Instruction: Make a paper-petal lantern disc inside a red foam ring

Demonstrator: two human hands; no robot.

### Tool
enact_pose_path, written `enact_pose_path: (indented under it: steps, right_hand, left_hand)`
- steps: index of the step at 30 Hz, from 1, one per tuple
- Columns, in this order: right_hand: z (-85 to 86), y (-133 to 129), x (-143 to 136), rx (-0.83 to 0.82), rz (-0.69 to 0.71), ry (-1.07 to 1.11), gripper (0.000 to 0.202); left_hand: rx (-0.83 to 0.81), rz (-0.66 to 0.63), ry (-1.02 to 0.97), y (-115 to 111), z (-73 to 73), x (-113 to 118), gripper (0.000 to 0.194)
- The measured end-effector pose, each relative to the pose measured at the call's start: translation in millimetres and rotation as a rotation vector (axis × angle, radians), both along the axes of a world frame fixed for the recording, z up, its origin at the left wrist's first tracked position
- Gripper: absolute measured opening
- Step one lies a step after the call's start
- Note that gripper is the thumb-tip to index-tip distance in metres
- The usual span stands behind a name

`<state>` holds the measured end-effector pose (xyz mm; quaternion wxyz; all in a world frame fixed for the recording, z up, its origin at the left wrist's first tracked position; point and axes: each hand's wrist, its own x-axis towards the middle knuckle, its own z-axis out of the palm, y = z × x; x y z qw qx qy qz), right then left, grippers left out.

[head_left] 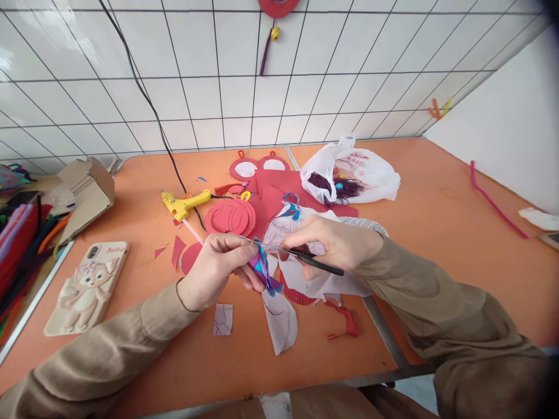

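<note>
My left hand pinches a small piece of shiny blue and purple fabric between thumb and fingers, its lower end hanging free. In my right hand is a pair of scissors with black handles, the blades pointing left and touching the top of the fabric. Whether the blades are parted I cannot tell. White fabric with dark lines lies crumpled beneath my right hand. Behind my left hand sits a stack of red paper discs.
A yellow glue gun with a cord lies at the left back. A phone in a cartoon case and a torn cardboard box are further left. A white plastic bag holding dark tassels stands at the back right, against the tiled wall.
</note>
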<state>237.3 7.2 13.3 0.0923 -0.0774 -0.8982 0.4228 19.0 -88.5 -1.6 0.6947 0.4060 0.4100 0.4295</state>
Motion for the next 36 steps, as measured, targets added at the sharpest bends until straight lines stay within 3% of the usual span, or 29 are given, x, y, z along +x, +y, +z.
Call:
enact_pose_path:
  steps: [15,22,25,28,29,32,34,36]
  right_hand:
    - [7.4,1,4,-0.021,0.045,-0.032,0.044]
    - [5.2,4,7,-0.029,-0.024,-0.050,0.046]
    - [4.7,6,10,-0.051,-0.056,-0.023,0.037]
    - [9.1,3,10,-0.038,-0.095,-0.046,0.026]
    - [10.9,0,8,-0.018,-0.110,-0.076,0.023]
    - [12.9,-17,-2,0.038,-0.100,-0.236,0.025]
    - [8.7,-31,-11,0.119,-0.060,-0.337,0.028]
    - [-0.2,-45,-21,0.351,-0.016,-0.374,0.019]
  left_hand:
    - [-0.028,-0.033,0.020,0,3.1,-1,0.037]
    - [-0.011,-0.076,0.038,0,2.8,0,0.032]
    - [-0.001,-0.116,0.046,5,11.3,-11,0.030]
    - [0.101,-0.283,0.087,13,31.3,-37,0.023]
    - [0.201,-0.254,0.098,15,39.6,-47,0.022]
    - [0.505,0.102,-0.013,18,61.6,-68,0.017]
    - [0.517,0.284,-0.015,20,67.9,-70,0.028]
    - [0.401,0.363,-0.057,24,64.9,-64,0.040]
